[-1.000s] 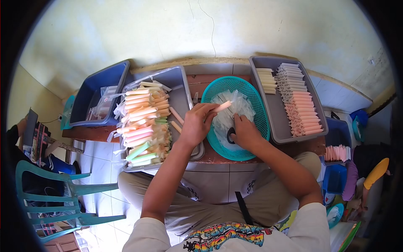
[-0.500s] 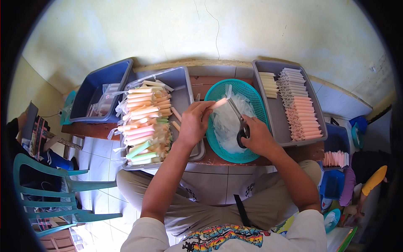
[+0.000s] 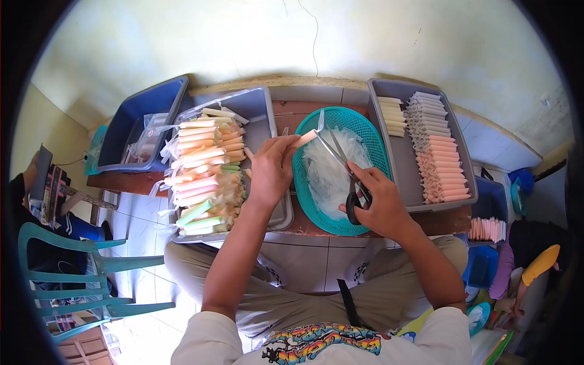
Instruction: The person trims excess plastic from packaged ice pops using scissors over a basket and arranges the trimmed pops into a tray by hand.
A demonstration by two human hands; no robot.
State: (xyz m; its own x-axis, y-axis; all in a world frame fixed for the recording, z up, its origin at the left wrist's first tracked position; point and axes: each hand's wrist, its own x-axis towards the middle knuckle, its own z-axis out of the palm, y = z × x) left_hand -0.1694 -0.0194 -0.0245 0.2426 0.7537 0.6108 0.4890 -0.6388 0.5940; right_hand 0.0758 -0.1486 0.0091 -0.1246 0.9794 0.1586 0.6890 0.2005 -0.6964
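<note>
Outward, the peach tube (image 3: 305, 139) juts from the left grip (image 3: 272, 166).

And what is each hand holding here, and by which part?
The left hand holds a peach-coloured tube by its near end, leaving the far end free. The right hand holds scissors by their black handles.

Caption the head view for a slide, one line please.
Left hand holds a peach-coloured tube near open scissors in the right hand, above a teal basket of pale plastic.
</note>
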